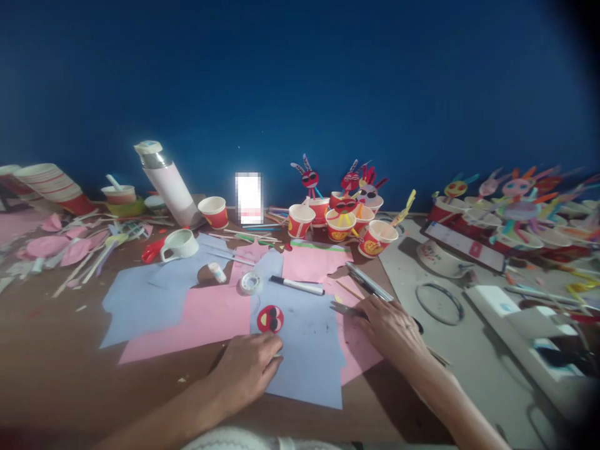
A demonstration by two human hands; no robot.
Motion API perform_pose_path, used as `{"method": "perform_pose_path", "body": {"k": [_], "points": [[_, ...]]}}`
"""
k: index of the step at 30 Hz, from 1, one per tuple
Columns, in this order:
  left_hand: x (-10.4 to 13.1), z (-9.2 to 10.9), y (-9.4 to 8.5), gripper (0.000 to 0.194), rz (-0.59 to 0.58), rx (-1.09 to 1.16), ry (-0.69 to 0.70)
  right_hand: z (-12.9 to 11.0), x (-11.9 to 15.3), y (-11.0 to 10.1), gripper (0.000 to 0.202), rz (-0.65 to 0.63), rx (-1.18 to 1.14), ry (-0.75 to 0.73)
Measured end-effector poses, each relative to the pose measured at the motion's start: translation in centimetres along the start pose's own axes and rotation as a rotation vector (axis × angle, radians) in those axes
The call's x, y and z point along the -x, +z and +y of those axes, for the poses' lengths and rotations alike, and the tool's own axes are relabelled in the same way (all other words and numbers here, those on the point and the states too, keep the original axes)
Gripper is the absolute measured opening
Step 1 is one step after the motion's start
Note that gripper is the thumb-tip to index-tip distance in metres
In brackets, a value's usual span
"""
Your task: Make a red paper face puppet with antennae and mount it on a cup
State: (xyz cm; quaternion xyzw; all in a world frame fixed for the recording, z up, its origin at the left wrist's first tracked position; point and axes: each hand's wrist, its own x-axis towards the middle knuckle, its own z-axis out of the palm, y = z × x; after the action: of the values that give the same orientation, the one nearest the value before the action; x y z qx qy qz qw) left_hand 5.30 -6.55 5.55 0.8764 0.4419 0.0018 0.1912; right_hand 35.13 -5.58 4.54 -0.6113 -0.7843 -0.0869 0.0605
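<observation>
My left hand (253, 365) rests at the front of a blue paper sheet (304, 369) with its fingers curled together. A small pale edge shows at its fingertips; what it is I cannot make out. Just beyond those fingers lies a red paper disc (270, 320) with black eye shapes and a yellowish mouth. My right hand (391, 325) is closed over a pair of scissors (347, 309), the blades pointing left above the paper and part of a dark handle showing at the right. A black-and-white marker (297, 285) and a tape roll (250, 284) lie farther back.
Pink paper (210, 322) lies under the blue sheets. At the back are a flask (169, 190), a mug (180, 245), a bright phone screen (249, 199) and red-and-white paper cups (377, 239) with stick figures. A white power strip (510, 337) is at the right. Pink scraps (77, 249) lie left.
</observation>
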Motion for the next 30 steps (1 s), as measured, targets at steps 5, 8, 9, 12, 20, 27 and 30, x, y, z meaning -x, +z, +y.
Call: {"method": "perform_pose_path", "body": {"k": [5,8,9,12,20,27,30], "points": [[0.0,-0.3,0.5,0.016,0.017,0.040,0.059,0.4,1.0,0.1,0.007,0.008,-0.021,-0.001],[0.0,-0.3,0.5,0.016,0.037,0.091,0.052,0.6,1.0,0.0,0.006,0.005,-0.038,-0.002],[-0.1,-0.3,0.5,0.015,0.046,0.114,0.039,0.5,0.9,-0.1,0.005,0.004,-0.042,-0.004],[-0.1,-0.4,-0.2,0.014,0.070,0.193,-0.010,-0.6,0.2,-0.6,0.004,0.020,-0.079,-0.027],[-0.1,-1.5,-3.9,0.019,0.215,0.763,-0.229,-4.8,-2.3,-1.7,0.007,0.031,-0.199,-0.178],[-1.1,-4.3,-4.9,0.019,0.353,1.205,-0.270,-5.7,-2.1,-1.6,0.008,-0.037,-0.249,-0.193],[-2.0,-4.8,-5.7,0.017,0.422,1.240,-0.257,-6.7,-1.2,-1.9,0.025,-0.061,-0.340,-0.239]]}}
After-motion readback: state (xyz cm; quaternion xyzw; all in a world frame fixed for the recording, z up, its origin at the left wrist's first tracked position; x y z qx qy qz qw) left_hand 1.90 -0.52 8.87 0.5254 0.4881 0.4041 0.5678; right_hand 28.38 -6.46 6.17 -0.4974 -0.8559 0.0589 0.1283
